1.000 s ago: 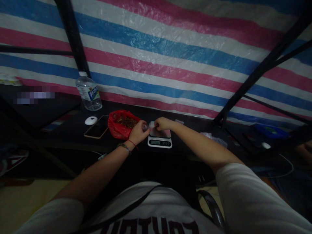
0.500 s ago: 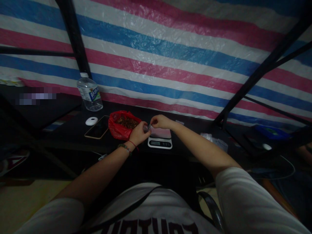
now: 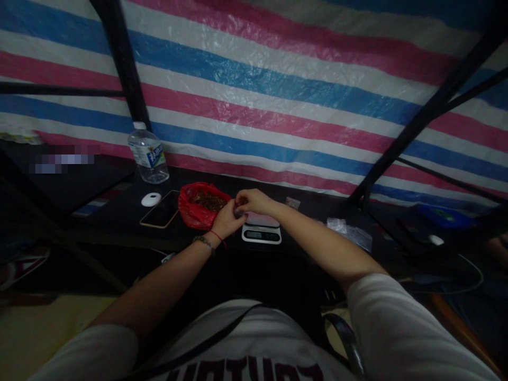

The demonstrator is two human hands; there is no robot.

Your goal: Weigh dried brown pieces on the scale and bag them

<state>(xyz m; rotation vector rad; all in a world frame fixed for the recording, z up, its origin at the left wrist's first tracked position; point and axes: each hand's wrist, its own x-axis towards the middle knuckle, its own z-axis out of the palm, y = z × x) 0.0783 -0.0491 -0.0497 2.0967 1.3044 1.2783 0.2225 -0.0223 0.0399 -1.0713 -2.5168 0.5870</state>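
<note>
A small clear plastic bag (image 3: pixel 238 212), mostly hidden by fingers, is pinched in my left hand (image 3: pixel 227 221) just left of the scale. My right hand (image 3: pixel 254 202) meets it there, thumb and fingers closed at the bag's top. Beneath and beside them is a white digital scale (image 3: pixel 262 235) with a lit display; my right hand and forearm cover part of its pan. Close to my left hand sits an open red plastic bag (image 3: pixel 194 214), filled with small brownish-gold pieces (image 3: pixel 209 200) too small to name.
Beyond my right wrist lies a small filled clear bag (image 3: pixel 292 203). More clear plastic bags (image 3: pixel 349 233) lie right of my forearm. On the left are a phone (image 3: pixel 161 210), a white round object (image 3: pixel 151 199) and a large plastic bottle (image 3: pixel 148 153). Dark metal posts (image 3: pixel 127 69) flank the black table.
My right hand has shifted slightly left and its fingers now meet those of my left hand. The clear bag between them is more covered. The small filled bag behind my wrist shows more.
</note>
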